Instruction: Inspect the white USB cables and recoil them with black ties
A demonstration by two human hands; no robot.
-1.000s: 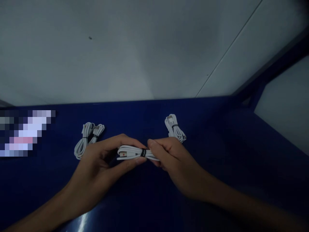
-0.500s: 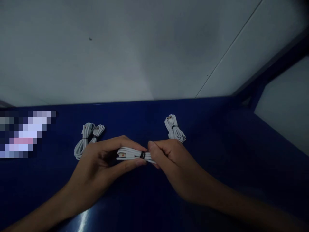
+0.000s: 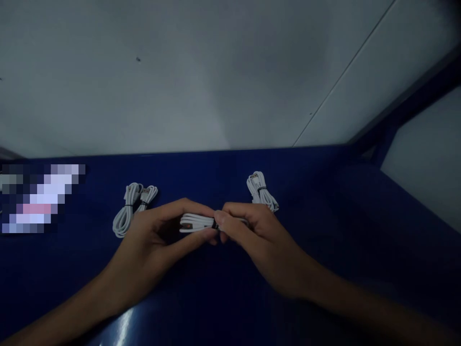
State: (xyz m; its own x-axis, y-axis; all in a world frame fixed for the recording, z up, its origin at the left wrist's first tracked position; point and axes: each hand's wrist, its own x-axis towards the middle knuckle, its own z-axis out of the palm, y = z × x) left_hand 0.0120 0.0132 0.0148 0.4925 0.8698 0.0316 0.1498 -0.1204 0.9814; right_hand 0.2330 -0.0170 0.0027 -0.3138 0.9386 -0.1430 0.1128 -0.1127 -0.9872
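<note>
Both my hands grip one coiled white cable (image 3: 196,223) bound by a black tie, just above the dark blue table (image 3: 216,293). My left hand (image 3: 158,240) pinches its left end between thumb and fingers. My right hand (image 3: 248,230) closes over the right part, its fingertips at the black tie. Two more bundled white cables lie on the table: one at the left (image 3: 131,206) beyond my left hand, one at the right (image 3: 261,191) just behind my right hand.
A pale wall rises behind the table's far edge. A blurred-out patch (image 3: 38,199) sits at the far left of the table. A blue frame bar (image 3: 406,103) runs diagonally at the upper right.
My hands have drawn closer together on the cable. The right fingers slid left over the black tie, and the bundle shows less length between the hands.
</note>
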